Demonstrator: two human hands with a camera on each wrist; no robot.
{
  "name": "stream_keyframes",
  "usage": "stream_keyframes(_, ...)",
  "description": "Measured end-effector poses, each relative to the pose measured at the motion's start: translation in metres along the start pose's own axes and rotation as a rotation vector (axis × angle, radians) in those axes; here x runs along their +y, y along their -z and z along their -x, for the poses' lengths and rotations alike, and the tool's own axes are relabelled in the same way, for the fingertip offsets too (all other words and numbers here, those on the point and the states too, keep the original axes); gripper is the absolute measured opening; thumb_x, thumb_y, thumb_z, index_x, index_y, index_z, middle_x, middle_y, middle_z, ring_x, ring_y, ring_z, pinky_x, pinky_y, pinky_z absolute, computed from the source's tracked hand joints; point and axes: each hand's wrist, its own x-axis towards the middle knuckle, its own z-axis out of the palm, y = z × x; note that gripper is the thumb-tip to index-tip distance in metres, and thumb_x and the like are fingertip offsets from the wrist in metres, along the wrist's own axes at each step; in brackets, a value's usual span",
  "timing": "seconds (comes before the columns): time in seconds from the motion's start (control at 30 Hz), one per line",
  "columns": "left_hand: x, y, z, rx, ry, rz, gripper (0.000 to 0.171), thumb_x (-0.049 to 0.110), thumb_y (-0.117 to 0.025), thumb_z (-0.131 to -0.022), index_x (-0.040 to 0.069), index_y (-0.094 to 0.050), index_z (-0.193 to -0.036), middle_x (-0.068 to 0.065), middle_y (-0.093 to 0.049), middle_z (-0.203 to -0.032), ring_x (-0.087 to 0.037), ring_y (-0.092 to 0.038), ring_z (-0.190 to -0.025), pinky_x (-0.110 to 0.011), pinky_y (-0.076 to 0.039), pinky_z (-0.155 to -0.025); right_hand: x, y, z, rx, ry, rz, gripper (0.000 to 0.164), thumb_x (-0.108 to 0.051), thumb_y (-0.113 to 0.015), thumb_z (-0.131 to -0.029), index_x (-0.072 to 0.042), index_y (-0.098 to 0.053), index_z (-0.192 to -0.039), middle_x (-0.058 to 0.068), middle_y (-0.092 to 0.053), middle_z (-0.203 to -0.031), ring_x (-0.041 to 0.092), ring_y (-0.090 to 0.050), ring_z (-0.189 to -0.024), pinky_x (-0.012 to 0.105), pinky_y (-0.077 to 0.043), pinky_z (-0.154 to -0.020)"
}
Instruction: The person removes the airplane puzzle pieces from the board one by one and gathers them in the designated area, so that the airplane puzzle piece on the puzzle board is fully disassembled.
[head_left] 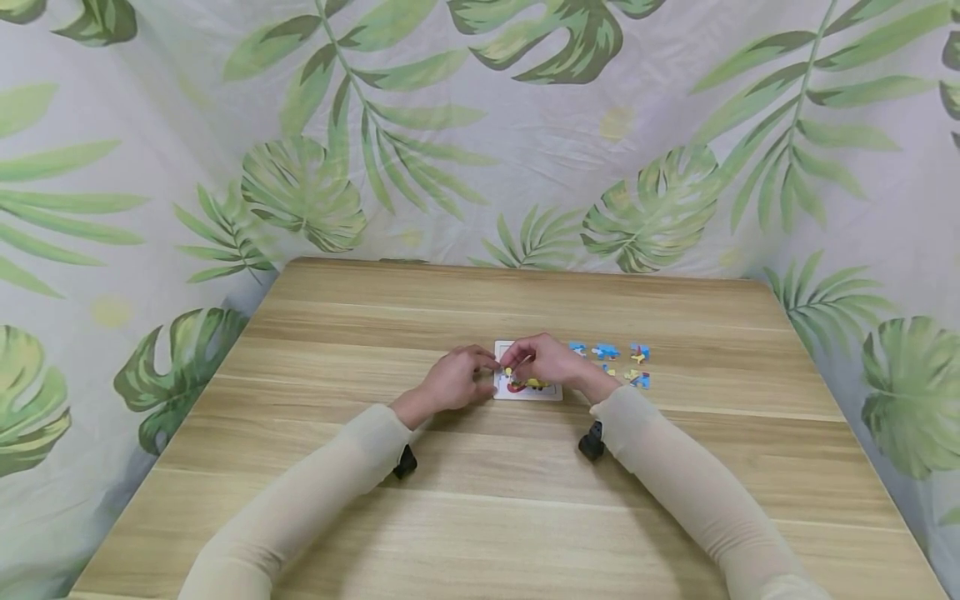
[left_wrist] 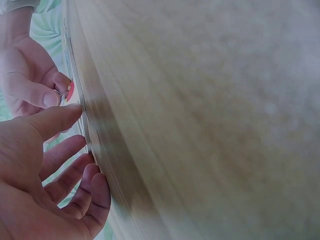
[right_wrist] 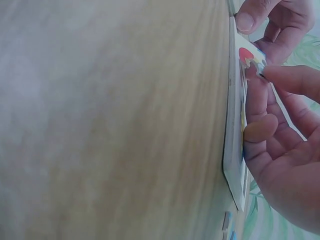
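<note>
A small white-bordered puzzle board [head_left: 553, 395] lies on the table, with red and yellow picture parts in it. My right hand [head_left: 546, 358] is over the board, pinching a small puzzle piece [right_wrist: 258, 68] between thumb and index finger. In the right wrist view the piece is tilted beside a red patch, and the other fingers bend low over the board. My left hand [head_left: 454, 379] rests at the board's left edge, its thumb and fingers touching the rim and the tabletop. Much of the board's picture is hidden under the right hand.
Several loose blue and yellow puzzle pieces [head_left: 605, 352] lie right of the board, near my right wrist. The wooden table [head_left: 480, 517] reaches back to a leaf-patterned cloth [head_left: 420, 167]. A black wrist device [head_left: 592, 442] hangs under the right forearm.
</note>
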Motion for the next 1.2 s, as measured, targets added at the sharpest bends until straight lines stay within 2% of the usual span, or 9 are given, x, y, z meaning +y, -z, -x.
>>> stream_keyframes(0.33,0.001,0.001,0.001,0.016,-0.023,-0.003,0.034,0.021,-0.079,-0.086,0.009,-0.073,-0.117,-0.009,-0.066,-0.130,-0.027,-0.065,-0.110,-0.042,-0.053,-0.098,0.001,0.003,0.003,0.015,0.006,0.005,0.021,-0.004,-0.068,-0.089,-0.010,-0.071,-0.109,0.007,-0.071,-0.108,0.018,-0.066,-0.101,0.029,-0.055,-0.082)
stream_keyframes(0.57,0.001,0.001,0.001,0.015,-0.021,-0.012,0.036,0.022,-0.079,-0.086,0.009,-0.073,-0.118,-0.008,-0.066,-0.130,-0.026,-0.065,-0.111,-0.042,-0.053,-0.099,0.002,0.010,0.007,0.025,0.009,0.032,0.022,-0.008,-0.071,-0.086,-0.012,-0.073,-0.108,0.003,-0.072,-0.105,0.016,-0.064,-0.099,0.027,-0.052,-0.080)
stream_keyframes(0.8,0.000,0.000,0.000,0.010,-0.008,-0.017,0.037,0.024,-0.079,-0.086,0.010,-0.073,-0.119,-0.007,-0.066,-0.130,-0.025,-0.065,-0.111,-0.041,-0.052,-0.099,0.008,0.018,0.011,0.028,0.006,0.033,0.024,-0.008,-0.072,-0.086,-0.012,-0.072,-0.110,0.004,-0.072,-0.106,0.017,-0.064,-0.100,0.028,-0.052,-0.082)
stream_keyframes(0.97,0.000,0.000,0.000,0.006,-0.003,-0.019,0.037,0.024,-0.079,-0.086,0.010,-0.073,-0.119,-0.007,-0.066,-0.131,-0.024,-0.065,-0.109,-0.040,-0.053,-0.098,0.008,0.024,0.020,0.031,0.010,0.036,0.021,-0.011,-0.073,-0.088,-0.013,-0.072,-0.108,0.003,-0.072,-0.109,0.016,-0.064,-0.104,0.029,-0.050,-0.087)
stream_keyframes(1.2,0.002,0.002,0.000,0.004,-0.002,-0.022,0.036,0.024,-0.079,-0.086,0.010,-0.073,-0.119,-0.007,-0.066,-0.130,-0.024,-0.065,-0.109,-0.040,-0.053,-0.098,0.011,0.034,0.033,0.017,0.012,0.010,0.021,-0.011,-0.072,-0.089,-0.011,-0.071,-0.110,0.006,-0.071,-0.113,0.017,-0.065,-0.102,0.030,-0.050,-0.086)
